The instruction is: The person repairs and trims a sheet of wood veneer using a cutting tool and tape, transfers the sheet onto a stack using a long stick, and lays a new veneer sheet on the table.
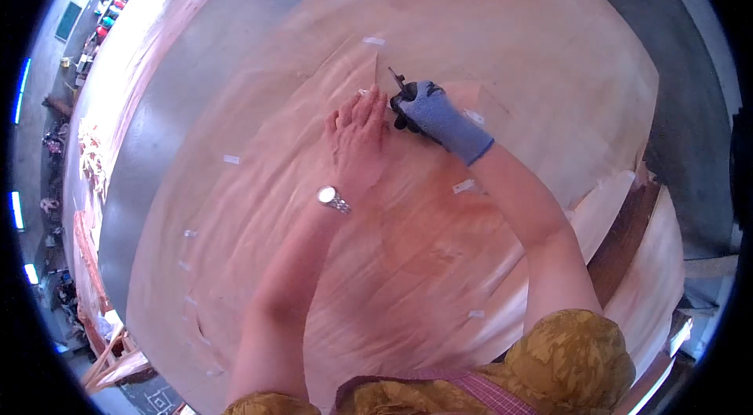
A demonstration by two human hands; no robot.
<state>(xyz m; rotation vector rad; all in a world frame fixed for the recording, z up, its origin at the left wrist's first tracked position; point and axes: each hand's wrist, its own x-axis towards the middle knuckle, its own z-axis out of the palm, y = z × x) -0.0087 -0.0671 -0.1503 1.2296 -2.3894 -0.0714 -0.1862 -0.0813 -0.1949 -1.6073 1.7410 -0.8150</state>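
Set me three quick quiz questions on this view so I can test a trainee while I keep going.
1. Multiple choice: which hand wears a glove?
A) the left hand
B) the right hand
C) both

2. True or false: the dark tool lies loose on the large pinkish-brown sheet, with no hand on it.

3. Fill in the blank: on the left wrist is a silver-coloured ____.

Key
1. B; the glove is blue-grey, and the other hand is bare.
2. False; the gloved hand holds it.
3. Wristwatch.
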